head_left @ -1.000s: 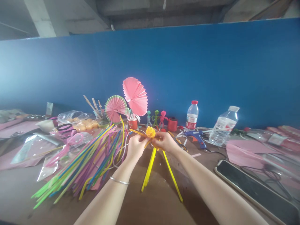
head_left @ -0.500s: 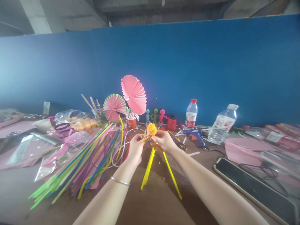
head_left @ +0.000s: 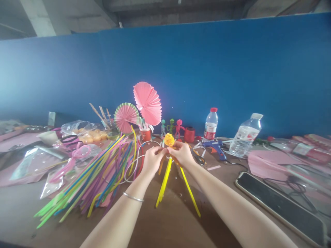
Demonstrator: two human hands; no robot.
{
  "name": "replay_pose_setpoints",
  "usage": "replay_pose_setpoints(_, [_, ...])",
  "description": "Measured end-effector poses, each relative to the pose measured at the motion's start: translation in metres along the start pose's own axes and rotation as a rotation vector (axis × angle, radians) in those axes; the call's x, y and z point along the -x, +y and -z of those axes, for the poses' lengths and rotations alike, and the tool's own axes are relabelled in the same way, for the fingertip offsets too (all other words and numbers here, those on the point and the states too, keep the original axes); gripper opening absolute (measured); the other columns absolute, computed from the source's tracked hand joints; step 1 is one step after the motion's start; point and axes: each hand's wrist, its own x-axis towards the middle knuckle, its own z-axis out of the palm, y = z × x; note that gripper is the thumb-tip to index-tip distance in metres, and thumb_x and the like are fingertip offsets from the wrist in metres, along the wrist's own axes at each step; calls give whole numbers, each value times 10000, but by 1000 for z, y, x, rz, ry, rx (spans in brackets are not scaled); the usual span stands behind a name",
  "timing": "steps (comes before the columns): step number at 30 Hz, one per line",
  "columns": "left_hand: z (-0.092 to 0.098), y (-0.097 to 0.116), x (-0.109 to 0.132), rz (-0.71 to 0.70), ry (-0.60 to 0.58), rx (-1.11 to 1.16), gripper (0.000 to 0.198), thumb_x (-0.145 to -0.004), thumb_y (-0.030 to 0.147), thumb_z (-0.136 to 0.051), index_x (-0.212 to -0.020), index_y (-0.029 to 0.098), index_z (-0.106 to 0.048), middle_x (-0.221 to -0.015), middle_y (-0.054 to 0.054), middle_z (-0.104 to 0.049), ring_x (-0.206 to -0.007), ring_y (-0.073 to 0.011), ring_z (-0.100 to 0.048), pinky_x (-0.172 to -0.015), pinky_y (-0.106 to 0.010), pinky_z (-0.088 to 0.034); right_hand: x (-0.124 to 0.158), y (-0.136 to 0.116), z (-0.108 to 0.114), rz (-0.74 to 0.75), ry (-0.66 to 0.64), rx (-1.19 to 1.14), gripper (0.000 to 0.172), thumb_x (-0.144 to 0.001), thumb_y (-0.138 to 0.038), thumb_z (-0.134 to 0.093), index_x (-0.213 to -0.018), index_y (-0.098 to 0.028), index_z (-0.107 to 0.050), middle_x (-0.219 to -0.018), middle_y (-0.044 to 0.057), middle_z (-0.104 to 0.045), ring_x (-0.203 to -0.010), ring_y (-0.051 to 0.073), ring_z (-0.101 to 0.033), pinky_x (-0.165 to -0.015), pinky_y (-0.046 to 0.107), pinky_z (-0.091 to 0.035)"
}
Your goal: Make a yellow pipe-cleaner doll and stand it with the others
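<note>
Between my hands is a figure of fuzzy pipe cleaners with a coiled yellow head [head_left: 169, 139]. My right hand [head_left: 183, 154] pinches it just below the head. My left hand [head_left: 153, 160] is closed too, its fingertips at the figure's left side where an orange-brown strand [head_left: 161, 166] points down. Fingers hide most of the body. Below my hands, yellow pipe cleaners [head_left: 164, 182] slant down to the left, and another yellow pipe cleaner [head_left: 190, 191] slants down to the right.
Many coloured pipe cleaners [head_left: 85, 182] lie in a pile at left. Behind stand small pipe-cleaner figures [head_left: 179, 128], pink paper fans [head_left: 148, 103] and a red-capped bottle [head_left: 210, 125]. A blue glue gun [head_left: 218, 150], a second bottle [head_left: 244, 137] and a phone [head_left: 279, 206] are on the right.
My left hand has moved right, its fingers now meeting my right fingertips. The orange-brown strand that pointed left from its fingers now points down. The figure's head has shifted slightly right.
</note>
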Motion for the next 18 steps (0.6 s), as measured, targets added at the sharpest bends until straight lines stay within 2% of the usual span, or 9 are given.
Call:
replay_pose_setpoints(4, [-3, -2, 0, 274, -56, 280, 172, -601, 283, -685, -677, 131, -658, -560, -25, -610, -497, -122, -541, -526, -250, -431, 1, 1, 1, 70, -7, 101, 208, -640, -278, -585, -774, -137, -658, -741, 55, -677, -665, 176, -609, -591, 257, -453])
replay_pose_setpoints(6, [-3, -1, 1, 283, -97, 299, 192, -630, 289, -665, -727, 124, -659, -596, -34, -626, -511, -122, -554, -536, -255, -444, 0, 2, 2, 49, 12, 118, 206, -636, -273, -582, -765, -134, -662, -730, 53, -673, -643, 167, -603, -580, 250, -448])
replay_pose_setpoints(8, [-2, -1, 0, 172, -166, 197, 228, -680, 289, -621, -840, 133, -662, -713, -52, -658, -602, -146, -593, -602, -276, -469, -2, 2, 5, -44, 47, 128, 198, -629, -275, -579, -723, -119, -658, -653, 47, -652, -550, 142, -571, -508, 231, -420])
replay_pose_setpoints(11, [3, 0, -1, -78, -261, -130, 261, -724, 268, -576, -958, 176, -648, -856, -50, -667, -753, -179, -614, -715, -296, -469, -6, 2, 11, -209, 64, 122, 201, -609, -282, -587, -670, -101, -650, -530, 25, -589, -444, 107, -499, -431, 210, -363])
replay_pose_setpoints(15, [13, 3, 0, -374, -279, -570, 227, -762, 256, -544, -955, 209, -653, -832, -42, -653, -778, -174, -600, -705, -264, -450, -7, -2, 13, -304, 25, 127, 133, -568, -242, -609, -591, -113, -629, -466, -10, -535, -425, 83, -455, -431, 198, -343])
replay_pose_setpoints(18, [18, 4, 1, -553, -285, -713, 223, -803, 240, -494, -968, 193, -636, -842, -56, -639, -778, -163, -585, -705, -264, -441, -4, -7, 12, -332, -34, 153, 117, -571, -231, -601, -538, -119, -608, -411, -29, -487, -397, 70, -408, -403, 195, -299])
